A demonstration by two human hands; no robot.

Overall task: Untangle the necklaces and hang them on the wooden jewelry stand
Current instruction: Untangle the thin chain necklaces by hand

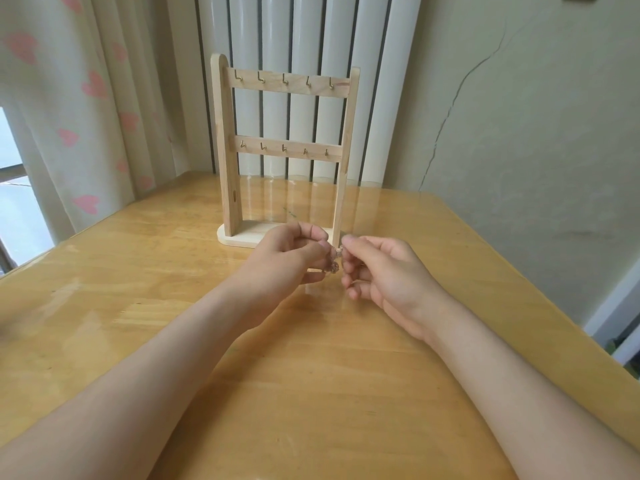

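A small tangled bunch of thin pale necklaces (334, 260) hangs between my two hands, just above the table. My left hand (289, 256) pinches it from the left with curled fingers. My right hand (379, 270) pinches it from the right between thumb and forefinger. Most of the chain is hidden by my fingers. Directly behind my hands stands the wooden jewelry stand (284, 150). Its two crossbars each carry several small brass hooks, all bare.
The wooden table (173, 306) has a glossy top, with its right edge running diagonally at the right. Behind the stand are a white radiator (304, 36) and the wall. A curtain with pink hearts (79, 98) hangs at the left.
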